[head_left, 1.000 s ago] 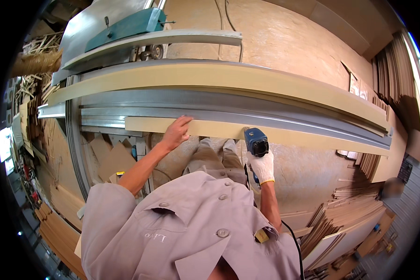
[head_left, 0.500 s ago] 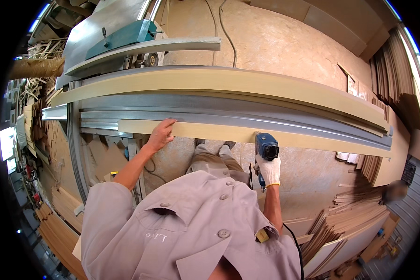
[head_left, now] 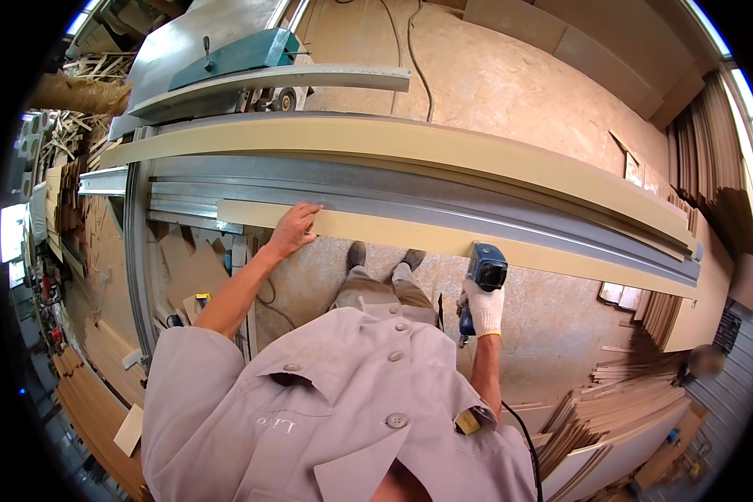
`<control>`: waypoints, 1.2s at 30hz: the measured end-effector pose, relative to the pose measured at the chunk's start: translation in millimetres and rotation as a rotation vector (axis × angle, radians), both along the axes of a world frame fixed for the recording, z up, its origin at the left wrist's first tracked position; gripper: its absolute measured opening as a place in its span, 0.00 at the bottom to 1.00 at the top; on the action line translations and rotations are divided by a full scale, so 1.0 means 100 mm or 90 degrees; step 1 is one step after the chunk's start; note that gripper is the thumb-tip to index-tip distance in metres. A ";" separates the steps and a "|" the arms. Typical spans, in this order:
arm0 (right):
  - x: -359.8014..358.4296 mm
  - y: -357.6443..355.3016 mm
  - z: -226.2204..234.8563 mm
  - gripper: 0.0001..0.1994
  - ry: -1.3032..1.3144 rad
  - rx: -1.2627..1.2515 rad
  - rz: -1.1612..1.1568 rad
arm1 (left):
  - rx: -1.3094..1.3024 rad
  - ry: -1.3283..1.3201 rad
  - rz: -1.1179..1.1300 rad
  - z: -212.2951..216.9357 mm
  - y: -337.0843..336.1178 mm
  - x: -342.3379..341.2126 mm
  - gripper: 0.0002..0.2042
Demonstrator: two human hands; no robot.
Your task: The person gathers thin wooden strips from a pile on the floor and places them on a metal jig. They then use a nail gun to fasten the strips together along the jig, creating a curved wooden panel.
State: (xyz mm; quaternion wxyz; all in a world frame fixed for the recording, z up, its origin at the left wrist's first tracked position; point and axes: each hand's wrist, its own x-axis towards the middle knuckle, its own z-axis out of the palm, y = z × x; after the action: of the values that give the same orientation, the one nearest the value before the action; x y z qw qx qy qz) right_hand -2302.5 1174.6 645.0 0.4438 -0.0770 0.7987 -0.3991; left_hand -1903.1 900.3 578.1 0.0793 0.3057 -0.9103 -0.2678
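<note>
A long, narrow pale yellow strip of board (head_left: 385, 231) lies along the near side of a grey metal bench (head_left: 376, 189). My bare left hand (head_left: 295, 229) is closed over the strip near its left end, fingertips on its upper face; the thumb is mostly hidden. In a white glove, my right hand (head_left: 484, 306) grips a blue power tool (head_left: 488, 266) with a dark round end. The tool's head meets the strip's near edge, but its working face is hidden.
Beyond the strip, a longer yellow board (head_left: 393, 138) lies on the bench. A teal machine part (head_left: 243, 60) stands at the back left. Stacked panels (head_left: 619, 427) lean at the lower right; a dark cord (head_left: 527, 435) passes my right arm.
The view has shifted and turned slightly, bringing more of my shoes into sight. Both hands keep about the same places along the strip, with the tool still at its edge.
</note>
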 end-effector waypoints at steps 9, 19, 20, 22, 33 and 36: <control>1.05 -0.38 0.12 0.11 0.128 -0.053 0.245 | 0.015 0.030 0.033 -0.02 0.08 0.03 0.14; 1.82 -0.78 -0.07 0.11 0.069 -0.058 0.318 | -0.016 0.109 -0.003 -0.09 0.04 0.05 0.15; 1.85 -0.82 0.00 0.11 0.058 -0.053 0.310 | -0.018 0.110 -0.002 -0.08 0.05 0.05 0.15; 1.88 -0.92 0.21 0.12 0.063 -0.058 0.338 | -0.026 0.107 -0.008 -0.06 0.05 0.06 0.16; 1.76 -0.88 0.31 0.10 0.125 -0.098 0.300 | -0.031 0.085 -0.018 -0.09 0.04 0.04 0.15; 1.60 -0.79 0.23 0.10 0.165 -0.105 0.311 | -0.030 0.092 0.000 -0.14 0.04 0.05 0.15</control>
State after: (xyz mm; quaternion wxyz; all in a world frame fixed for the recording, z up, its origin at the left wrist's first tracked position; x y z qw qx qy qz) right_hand -2142.4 1095.2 667.6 0.4129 -0.3533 0.7715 -0.3307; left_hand -1898.4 904.7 564.1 0.1520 0.2833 -0.9082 -0.2679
